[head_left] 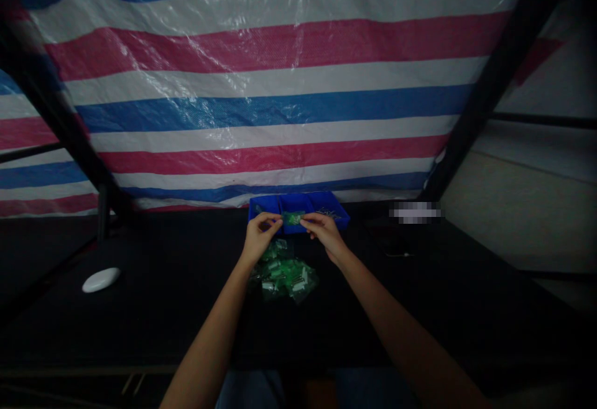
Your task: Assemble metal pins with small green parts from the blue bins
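Observation:
Between my two hands a small clear plastic bag (293, 218) with green pieces inside is stretched out. My left hand (262, 233) pinches its left edge, and my right hand (324, 232) pinches its right edge. Right behind the bag stands a blue divided tray (295, 202); its right compartment holds thin metal pieces (328, 213), too small to name. Dark small contents lie in the left compartment. Nearer to me, below the hands, several similar clear bags (284, 275) with green and white contents lie in a heap on the black table (177, 309).
A white computer mouse (101, 280) lies on the left. To the right are a dark flat object (389, 241), perhaps a phone, and a blurred white item (415, 212). A striped plastic sheet (280, 110) hangs behind the table between dark frame posts (489, 79).

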Demonstrator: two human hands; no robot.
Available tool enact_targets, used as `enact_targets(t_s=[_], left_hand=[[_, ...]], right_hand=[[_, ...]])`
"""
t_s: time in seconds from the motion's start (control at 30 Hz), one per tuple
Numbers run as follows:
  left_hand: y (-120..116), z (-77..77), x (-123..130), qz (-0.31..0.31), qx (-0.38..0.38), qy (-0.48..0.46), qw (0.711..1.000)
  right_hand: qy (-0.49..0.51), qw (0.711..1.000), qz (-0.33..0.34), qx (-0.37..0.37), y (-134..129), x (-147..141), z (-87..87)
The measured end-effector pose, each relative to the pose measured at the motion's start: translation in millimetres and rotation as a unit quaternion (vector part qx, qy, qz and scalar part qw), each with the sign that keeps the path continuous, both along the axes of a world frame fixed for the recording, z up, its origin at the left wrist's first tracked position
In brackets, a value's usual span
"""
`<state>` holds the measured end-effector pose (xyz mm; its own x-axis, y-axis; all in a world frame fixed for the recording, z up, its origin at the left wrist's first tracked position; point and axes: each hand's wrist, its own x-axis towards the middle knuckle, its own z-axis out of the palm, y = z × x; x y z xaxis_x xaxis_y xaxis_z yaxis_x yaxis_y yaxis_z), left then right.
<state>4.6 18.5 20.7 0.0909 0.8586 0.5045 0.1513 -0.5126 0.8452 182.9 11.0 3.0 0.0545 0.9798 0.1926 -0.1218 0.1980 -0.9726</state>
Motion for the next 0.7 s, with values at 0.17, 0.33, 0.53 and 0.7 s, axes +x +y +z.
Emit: enact_targets(t_s=[0.17,0.33,0.53,0.7], left_hand=[[0.9,-1.8,-1.6,-0.003,-0.015,0.014,1.0],[0.6,-0.9,-1.3,-0.014,-0.041,0.0,0.999],[2.2,-1.8,-3.3,-0.011,-0.044,-0.014,0.999],[3.7,-3.0,-2.7,-0.002,-0.046,-0.018,0.999]], right_hand=[[0.001,1.0,0.018,-0.003,-1.7,1.4,1.7],[0.006,0.999,0.043,-0.013,-4.7,2.7,4.8],[0.008,0.998,0.063,0.009,-6.2,2.6,7.5],[-0.013,0.997,0.068,0.017,-6.4,2.1,6.2]])
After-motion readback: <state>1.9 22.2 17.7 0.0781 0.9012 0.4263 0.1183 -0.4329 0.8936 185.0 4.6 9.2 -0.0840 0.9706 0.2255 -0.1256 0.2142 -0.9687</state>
